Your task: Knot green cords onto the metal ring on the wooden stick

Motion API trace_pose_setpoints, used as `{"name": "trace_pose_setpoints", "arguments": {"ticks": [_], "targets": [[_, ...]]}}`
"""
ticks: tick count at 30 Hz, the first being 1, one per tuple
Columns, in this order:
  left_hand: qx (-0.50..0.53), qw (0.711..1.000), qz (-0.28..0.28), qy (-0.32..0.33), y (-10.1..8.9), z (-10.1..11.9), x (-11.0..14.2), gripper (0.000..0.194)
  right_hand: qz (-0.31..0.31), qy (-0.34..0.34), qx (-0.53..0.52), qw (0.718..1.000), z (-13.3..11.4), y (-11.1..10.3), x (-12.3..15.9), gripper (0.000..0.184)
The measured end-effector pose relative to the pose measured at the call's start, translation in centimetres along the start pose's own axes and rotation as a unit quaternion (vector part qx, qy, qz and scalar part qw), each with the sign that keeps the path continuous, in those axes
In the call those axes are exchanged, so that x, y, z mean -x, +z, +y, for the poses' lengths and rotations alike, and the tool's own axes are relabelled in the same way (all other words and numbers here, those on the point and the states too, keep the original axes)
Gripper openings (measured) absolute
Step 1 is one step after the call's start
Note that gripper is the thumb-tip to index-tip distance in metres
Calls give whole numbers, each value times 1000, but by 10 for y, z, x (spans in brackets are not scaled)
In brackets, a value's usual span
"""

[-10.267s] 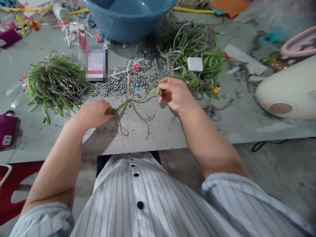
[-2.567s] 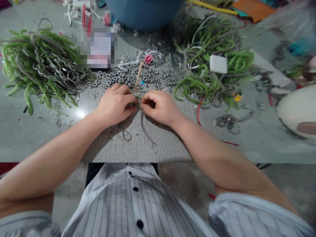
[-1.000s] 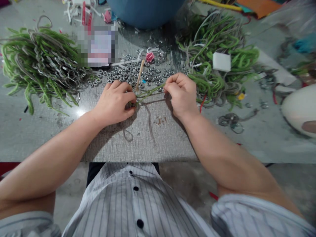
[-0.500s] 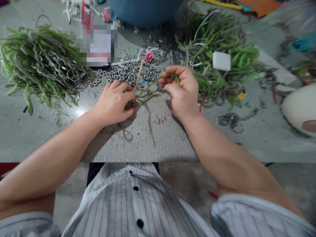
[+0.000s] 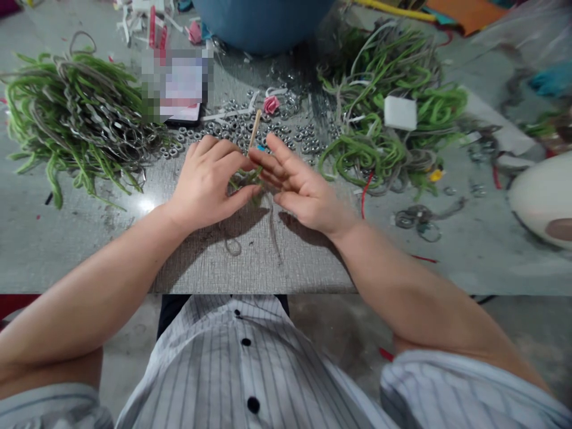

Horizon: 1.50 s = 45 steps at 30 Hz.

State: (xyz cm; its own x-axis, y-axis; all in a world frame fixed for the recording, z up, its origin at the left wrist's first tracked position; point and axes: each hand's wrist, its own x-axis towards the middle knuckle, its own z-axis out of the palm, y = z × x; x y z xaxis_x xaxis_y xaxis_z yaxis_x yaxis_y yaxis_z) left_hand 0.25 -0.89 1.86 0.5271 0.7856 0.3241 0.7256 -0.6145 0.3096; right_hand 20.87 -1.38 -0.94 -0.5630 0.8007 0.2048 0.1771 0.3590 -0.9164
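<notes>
In the middle of the table, my left hand pinches a green cord between thumb and fingers; part of the cord is hidden by the hand. My right hand faces it with fingers stretched out and thumb apart, its fingertips close to the cord. A thin grey cord trails down toward the front edge, and a small grey loop lies below my left hand. Just behind the hands, a wooden stick leans up among many small metal rings.
A bundle of green and grey cords with metal parts lies left. A tangled cord pile with a white block lies right. Behind stand a blue tub and a phone-like device; a pink paper rose lies among the rings.
My right hand has come left and down toward my left hand, and its fingers have opened from a pinch on the cord. My left thumb has shifted slightly right.
</notes>
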Motion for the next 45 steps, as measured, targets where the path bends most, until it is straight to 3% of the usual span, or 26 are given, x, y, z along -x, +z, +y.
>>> {"name": "trace_pose_setpoints", "arguments": {"ticks": [6,15,20,25,30,35,40,45], "targets": [[-8,1000,-4,-12,-1,3,0,28,-11,9,-21,1000,-2,0,1,79],[34,999,2,-40,9,4,-1,20,0,-11,-4,1000,-9,1,1,72],[76,996,31,-41,7,2,-1,23,25,-11,25,999,-2,-1,0,73],[53,997,7,-52,1,0,-2,28,56,-3,70,996,8,-3,-3,71],[35,997,17,-62,2,-2,-1,34,105,-32,142,984,9,-1,-3,58],[47,996,56,-45,4,-6,0,33,195,-54,249,947,-2,-4,0,30],[43,996,54,-60,4,-5,0,33,106,-59,324,938,-5,-5,0,17],[26,996,32,-83,3,-5,0,36,51,-55,375,924,-6,-4,2,17]]}}
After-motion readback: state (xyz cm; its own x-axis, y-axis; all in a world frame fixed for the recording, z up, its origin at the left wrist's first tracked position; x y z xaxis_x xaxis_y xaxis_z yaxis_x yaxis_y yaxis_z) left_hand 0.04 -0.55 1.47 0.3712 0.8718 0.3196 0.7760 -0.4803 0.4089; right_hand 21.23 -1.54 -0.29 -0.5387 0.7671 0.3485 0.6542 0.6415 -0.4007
